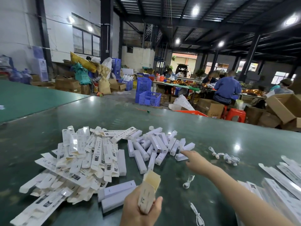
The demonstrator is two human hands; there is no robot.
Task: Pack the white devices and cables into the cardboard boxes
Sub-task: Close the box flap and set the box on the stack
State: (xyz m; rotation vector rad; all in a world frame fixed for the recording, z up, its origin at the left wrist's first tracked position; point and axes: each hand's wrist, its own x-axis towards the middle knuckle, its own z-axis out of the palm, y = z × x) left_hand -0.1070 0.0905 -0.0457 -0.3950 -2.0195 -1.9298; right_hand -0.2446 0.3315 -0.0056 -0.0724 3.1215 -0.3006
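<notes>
Gripping a small open-ended cardboard box [149, 192], the left hand [141, 209] curls its fingers and thumb round the box's lower part, the open flap turned upward. The right hand [196, 160] reaches forward with fingers held fairly straight and holds nothing, its fingertips touching a white device [181, 157] at the near edge of the pile of white devices [154, 146] on the green bench [211, 134]. Left of that pile lies a heap of flat printed boxes [84, 159]; several show "CE", "FC" and "RoHS" marks, while the finer print is too small to read. Coiled white cables [225, 156] lie to the right of the devices, with another cable [188, 181] near the right forearm.
</notes>
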